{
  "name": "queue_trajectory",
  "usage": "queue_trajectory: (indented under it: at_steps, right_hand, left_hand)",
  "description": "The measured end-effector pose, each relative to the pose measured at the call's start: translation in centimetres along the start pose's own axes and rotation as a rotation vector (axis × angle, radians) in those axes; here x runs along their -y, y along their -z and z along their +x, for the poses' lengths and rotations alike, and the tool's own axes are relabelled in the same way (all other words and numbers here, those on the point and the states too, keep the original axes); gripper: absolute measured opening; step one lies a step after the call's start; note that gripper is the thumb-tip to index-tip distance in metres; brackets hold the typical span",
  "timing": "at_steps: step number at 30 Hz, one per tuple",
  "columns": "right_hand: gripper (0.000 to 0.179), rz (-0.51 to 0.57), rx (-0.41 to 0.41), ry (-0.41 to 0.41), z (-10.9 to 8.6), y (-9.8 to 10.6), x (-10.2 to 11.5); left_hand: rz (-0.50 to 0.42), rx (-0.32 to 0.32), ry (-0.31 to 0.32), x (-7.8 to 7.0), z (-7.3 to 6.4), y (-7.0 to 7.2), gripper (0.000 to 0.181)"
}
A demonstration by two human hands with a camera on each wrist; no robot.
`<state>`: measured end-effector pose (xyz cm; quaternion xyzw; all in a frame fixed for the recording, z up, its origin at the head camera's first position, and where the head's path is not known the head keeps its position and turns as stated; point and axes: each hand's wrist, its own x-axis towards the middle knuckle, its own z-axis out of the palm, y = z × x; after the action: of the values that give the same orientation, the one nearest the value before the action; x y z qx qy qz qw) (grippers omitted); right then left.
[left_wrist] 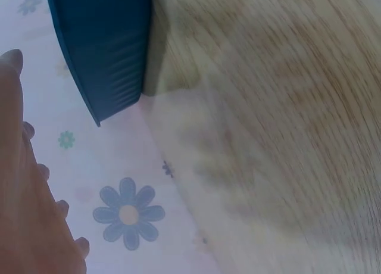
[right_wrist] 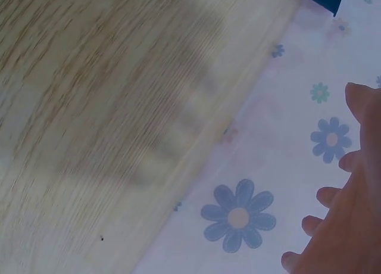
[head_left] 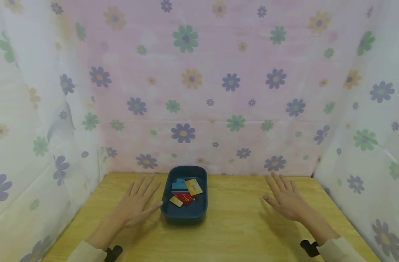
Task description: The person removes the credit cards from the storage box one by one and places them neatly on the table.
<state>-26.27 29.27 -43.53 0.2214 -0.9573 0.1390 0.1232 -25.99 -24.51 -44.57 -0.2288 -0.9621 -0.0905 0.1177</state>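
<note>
"Sleeves (head_left: 341, 251), then what?"
"Left hand (head_left: 136, 205) just beside the tub (head_left: 183, 220) of cards (head_left: 184, 198), right hand (head_left: 288, 203) well apart from it, both stretched straight."
"And the tub?"
"On the wood table (head_left: 233, 220), pointing longways at the flowery cloth (head_left: 207, 58) behind."

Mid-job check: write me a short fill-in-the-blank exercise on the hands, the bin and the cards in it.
1. The letters on the red card spell ____.
2. The left hand and the right hand hold ____.
3. The bin stands nearer the person's ____ hand.

Missing words: VIP; nothing; left.
</note>
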Motion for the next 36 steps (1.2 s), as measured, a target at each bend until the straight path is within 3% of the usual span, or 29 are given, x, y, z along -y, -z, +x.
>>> queue_trajectory:
  at_steps: [10, 21, 36]
  right_hand:
    - [0.078, 0.036, 0.077, -0.012, 0.3, -0.2, 1.6]
    - [0.076, 0.147, 0.082, 0.031, 1.1, -1.1, 3.1]
    - [0.078, 0.249, 0.098, 0.084, 2.6, -1.0, 4.9]
  left_hand:
    - [-0.024, -0.019, -0.019, -0.6, 0.0, -0.4, 0.08]
    - [-0.065, -0.006, -0.019, -1.3, -0.3, -1.1, 0.08]
    - [-0.121, -0.001, -0.007, -1.7, 0.5, -1.5, 0.082]
